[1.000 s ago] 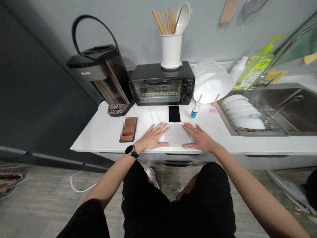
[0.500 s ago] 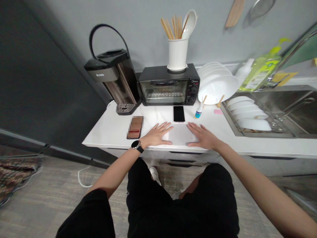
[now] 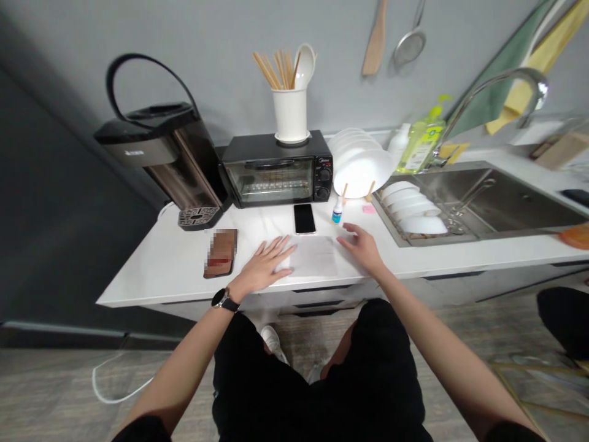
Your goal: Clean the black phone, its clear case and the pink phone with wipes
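Note:
My left hand (image 3: 265, 265) lies flat with fingers spread on the left edge of a pale, thin sheet (image 3: 315, 255) on the counter. A watch (image 3: 224, 298) is on that wrist. Off the sheet's right side, my right hand (image 3: 362, 247) hovers with thumb and fingers curved apart, holding nothing. Just beyond its fingertips stands a small white bottle (image 3: 337, 212) with a blue label. Behind the sheet lies a phone (image 3: 304, 219), dark screen up. Left of my left hand is a flat brown item (image 3: 221, 253) with a dark edge, its surface blurred out.
A toaster oven (image 3: 276, 175) carries a white holder (image 3: 291, 113) of chopsticks and a ladle. An urn-like dispenser (image 3: 161, 159) stands left. White plates (image 3: 363, 166), a pink pad (image 3: 369, 209), soap bottles (image 3: 416, 144) and a sink (image 3: 501, 190) with bowls are right.
My right hand has lifted off the sheet and shifted toward the small bottle, its fingers now curved. My left hand stays flat on the sheet. The view has swung right.

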Demonstrator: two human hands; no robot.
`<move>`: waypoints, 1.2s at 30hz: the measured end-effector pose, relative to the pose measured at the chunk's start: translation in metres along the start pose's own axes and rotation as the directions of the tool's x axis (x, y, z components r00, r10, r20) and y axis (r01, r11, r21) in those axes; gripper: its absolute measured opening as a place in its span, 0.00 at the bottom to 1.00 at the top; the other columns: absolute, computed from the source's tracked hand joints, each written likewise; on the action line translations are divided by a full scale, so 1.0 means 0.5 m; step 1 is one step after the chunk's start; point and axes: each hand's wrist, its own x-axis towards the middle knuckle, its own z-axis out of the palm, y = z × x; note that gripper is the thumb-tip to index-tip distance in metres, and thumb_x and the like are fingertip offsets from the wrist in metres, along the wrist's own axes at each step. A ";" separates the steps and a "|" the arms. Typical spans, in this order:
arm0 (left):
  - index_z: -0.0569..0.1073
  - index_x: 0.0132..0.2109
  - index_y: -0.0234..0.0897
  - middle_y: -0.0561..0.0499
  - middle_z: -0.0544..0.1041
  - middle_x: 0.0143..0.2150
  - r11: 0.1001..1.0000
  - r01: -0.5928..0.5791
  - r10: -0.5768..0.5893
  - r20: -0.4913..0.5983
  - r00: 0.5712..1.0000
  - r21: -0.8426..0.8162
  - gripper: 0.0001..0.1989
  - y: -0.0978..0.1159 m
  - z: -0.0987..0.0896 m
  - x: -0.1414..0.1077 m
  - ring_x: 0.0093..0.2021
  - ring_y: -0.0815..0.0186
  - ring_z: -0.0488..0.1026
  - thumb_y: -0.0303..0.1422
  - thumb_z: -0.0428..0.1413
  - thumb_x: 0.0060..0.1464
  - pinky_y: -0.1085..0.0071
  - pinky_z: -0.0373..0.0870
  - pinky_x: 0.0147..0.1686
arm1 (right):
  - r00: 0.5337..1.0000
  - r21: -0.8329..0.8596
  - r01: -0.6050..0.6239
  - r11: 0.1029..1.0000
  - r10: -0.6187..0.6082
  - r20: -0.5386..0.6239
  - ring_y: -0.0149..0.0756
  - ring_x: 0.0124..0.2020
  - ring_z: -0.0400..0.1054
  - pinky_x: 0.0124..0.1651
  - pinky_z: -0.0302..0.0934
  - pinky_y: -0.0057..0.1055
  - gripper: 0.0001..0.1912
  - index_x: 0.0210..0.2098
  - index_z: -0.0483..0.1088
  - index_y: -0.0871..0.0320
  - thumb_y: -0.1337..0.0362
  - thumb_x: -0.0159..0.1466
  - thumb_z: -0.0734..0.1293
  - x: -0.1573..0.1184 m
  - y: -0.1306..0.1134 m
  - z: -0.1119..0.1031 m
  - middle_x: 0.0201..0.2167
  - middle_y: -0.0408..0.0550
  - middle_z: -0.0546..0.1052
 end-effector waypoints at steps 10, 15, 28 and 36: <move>0.59 0.77 0.57 0.52 0.53 0.81 1.000 0.027 -0.027 -0.016 1.000 -0.003 0.32 0.017 -0.011 -0.024 0.81 0.51 0.48 0.55 0.48 0.71 0.42 0.45 0.77 | 0.994 0.167 -0.072 0.983 0.085 -0.068 0.45 0.41 0.75 0.48 0.70 0.43 0.38 0.54 0.73 0.61 0.33 0.66 0.62 0.162 0.001 0.071 0.43 0.57 0.82; 0.46 0.80 0.54 0.47 0.49 0.82 0.990 0.016 -0.035 -0.141 0.989 -0.138 0.36 0.054 -0.033 -0.027 0.80 0.50 0.51 0.51 0.48 0.73 0.42 0.50 0.77 | 0.997 0.333 0.000 0.943 -0.025 0.071 0.38 0.33 0.70 0.40 0.65 0.35 0.25 0.56 0.67 0.54 0.43 0.70 0.66 0.059 -0.078 0.001 0.32 0.44 0.77; 0.76 0.43 0.36 0.48 0.83 0.34 0.994 -0.100 0.099 0.017 0.995 0.053 0.24 0.253 -0.023 -0.033 0.31 0.60 0.80 0.52 0.50 0.71 0.66 0.62 0.27 | 0.700 0.069 0.223 0.972 -0.209 0.683 0.47 0.43 0.80 0.41 0.65 0.34 0.12 0.53 0.66 0.53 0.53 0.77 0.62 -0.249 -0.232 -0.042 0.44 0.50 0.82; 0.73 0.31 0.38 0.51 0.77 0.26 0.971 -0.113 0.129 0.066 0.989 -0.209 0.27 0.274 -0.015 -0.113 0.25 0.67 0.73 0.51 0.48 0.73 0.66 0.47 0.26 | 0.612 0.048 0.460 0.887 -0.356 0.707 0.44 0.38 0.80 0.37 0.65 0.33 0.11 0.47 0.70 0.54 0.54 0.77 0.62 -0.294 -0.251 -0.064 0.39 0.49 0.83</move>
